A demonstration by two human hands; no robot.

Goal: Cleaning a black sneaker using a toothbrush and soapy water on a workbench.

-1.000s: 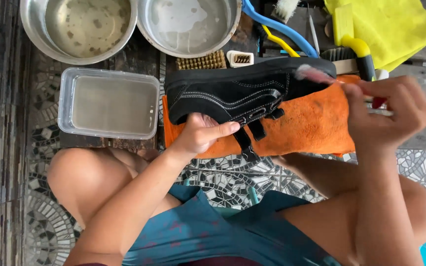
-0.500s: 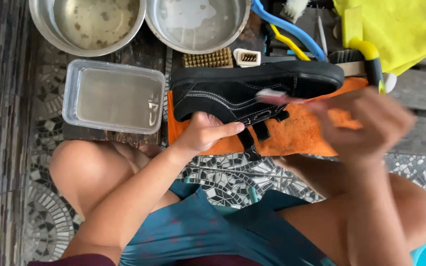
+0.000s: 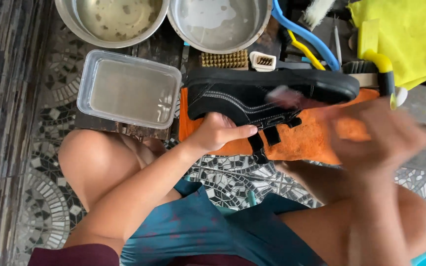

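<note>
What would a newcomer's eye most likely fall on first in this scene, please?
Probably the black shoe lying on its side on an orange cloth in the middle, steadied by the left hand. The blurred right hand works a small brush against its side. Behind stand two metal bowls and a clear plastic tub of water.

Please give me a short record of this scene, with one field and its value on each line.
left hand: grips the black shoe, which lies on its side
right hand: blurred, holds a small brush against the shoe
under shoe: orange cloth
left of shoe: clear plastic tub holding water
behind: two steel bowls, brass brush, yellow cloth
floor: mosaic tiles
</note>
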